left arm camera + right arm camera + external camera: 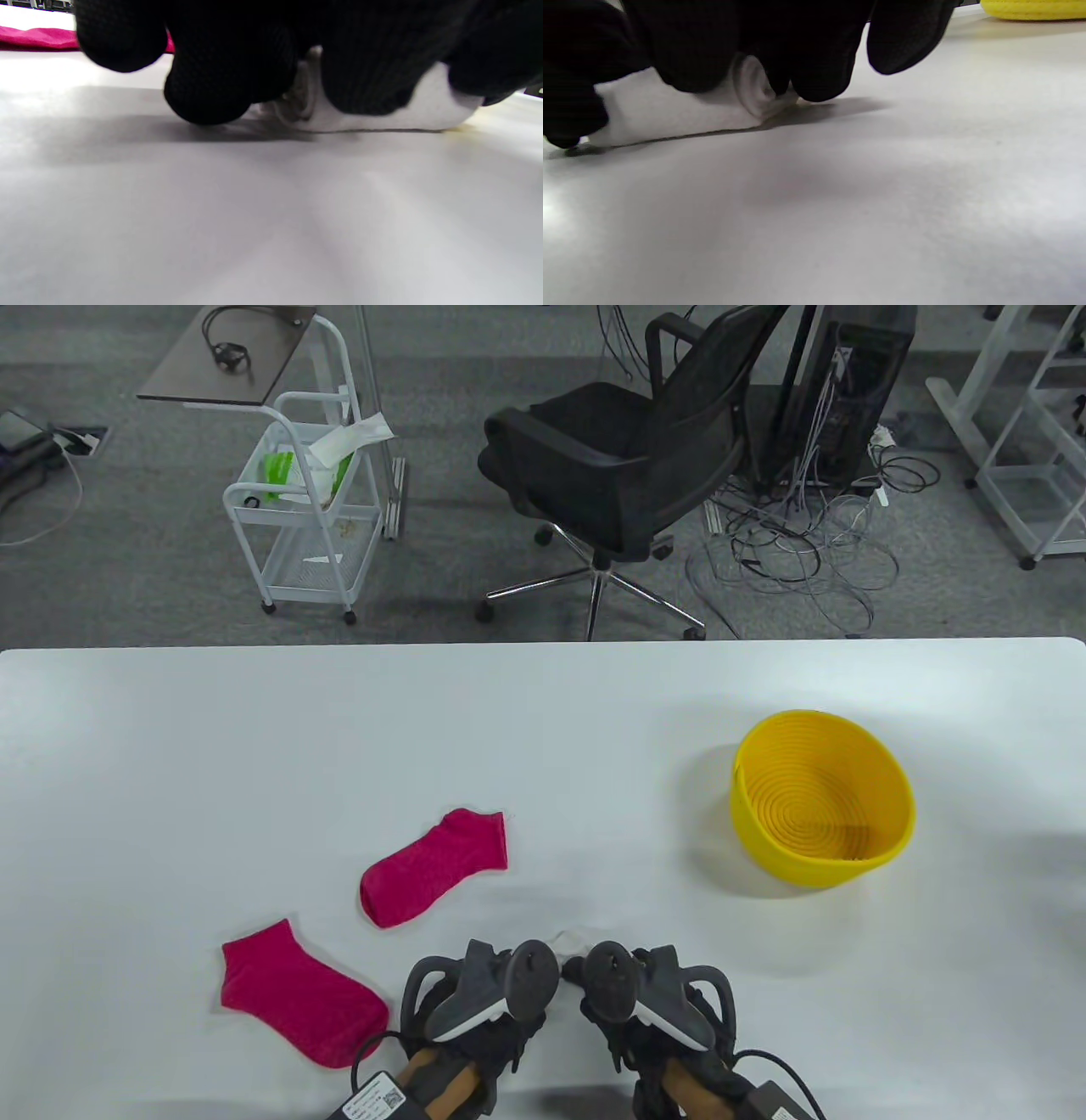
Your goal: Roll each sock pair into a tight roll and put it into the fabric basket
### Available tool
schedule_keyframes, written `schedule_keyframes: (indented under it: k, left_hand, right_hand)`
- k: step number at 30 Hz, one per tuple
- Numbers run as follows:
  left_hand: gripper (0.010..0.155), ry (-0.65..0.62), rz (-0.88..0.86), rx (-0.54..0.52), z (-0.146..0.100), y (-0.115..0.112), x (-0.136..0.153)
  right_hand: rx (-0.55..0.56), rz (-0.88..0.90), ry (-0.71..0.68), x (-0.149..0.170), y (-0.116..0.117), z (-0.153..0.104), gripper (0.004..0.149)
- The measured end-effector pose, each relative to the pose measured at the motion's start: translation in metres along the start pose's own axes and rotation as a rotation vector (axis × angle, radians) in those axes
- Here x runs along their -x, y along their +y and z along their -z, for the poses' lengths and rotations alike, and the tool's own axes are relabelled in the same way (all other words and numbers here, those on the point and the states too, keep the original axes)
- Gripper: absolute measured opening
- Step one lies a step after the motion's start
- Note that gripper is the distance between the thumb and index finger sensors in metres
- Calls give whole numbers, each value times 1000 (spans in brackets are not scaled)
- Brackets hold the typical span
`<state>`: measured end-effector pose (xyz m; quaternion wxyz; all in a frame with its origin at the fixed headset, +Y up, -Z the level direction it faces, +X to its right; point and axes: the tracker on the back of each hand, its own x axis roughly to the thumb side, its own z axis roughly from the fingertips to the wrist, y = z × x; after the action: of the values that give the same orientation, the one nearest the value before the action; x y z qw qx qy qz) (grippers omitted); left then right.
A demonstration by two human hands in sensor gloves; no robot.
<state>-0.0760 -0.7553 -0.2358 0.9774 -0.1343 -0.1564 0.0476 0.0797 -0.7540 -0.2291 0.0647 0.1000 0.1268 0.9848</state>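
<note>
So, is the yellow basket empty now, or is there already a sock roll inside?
Empty. The table view looks straight into the yellow basket and shows only its bare coiled bottom. Both pink socks lie flat on the table.

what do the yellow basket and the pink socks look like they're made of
Yellow basket: probably coiled cord or rope with a matte finish; ridged rings spiral around its inside, though moulded plastic can't be ruled out. Pink socks: soft knitted fabric, matte, with a fine texture, lying limp and flat on the table.
</note>
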Motion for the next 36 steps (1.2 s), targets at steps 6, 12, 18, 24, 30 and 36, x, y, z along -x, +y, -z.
schedule_keyframes:
  k: [6, 12, 18, 24, 30, 36]
  left_hand:
    - [48, -24, 17, 26, -2, 1, -4]
    - [47, -28, -20, 25, 0, 1, 1]
    - [47, -27, -34, 4, 0, 0, 3]
    - [53, 14, -88, -5, -6, 10, 9]
    - [53, 1, -113, -41, -10, 14, 11]
    - [59, -10, -52, 19, -5, 4, 7]
  right_hand:
    - [113, -15, -62, 1, -15, -8, 50]
    - [119, -45, -126, -9, -20, -15, 42]
    - [26, -54, -91, -6, -10, -9, 48]
    - [13, -45, -53, -3, -6, -5, 53]
    - [7, -49, -33, -3, -2, -3, 55]
    - [19, -68, -20, -3, 1, -1, 55]
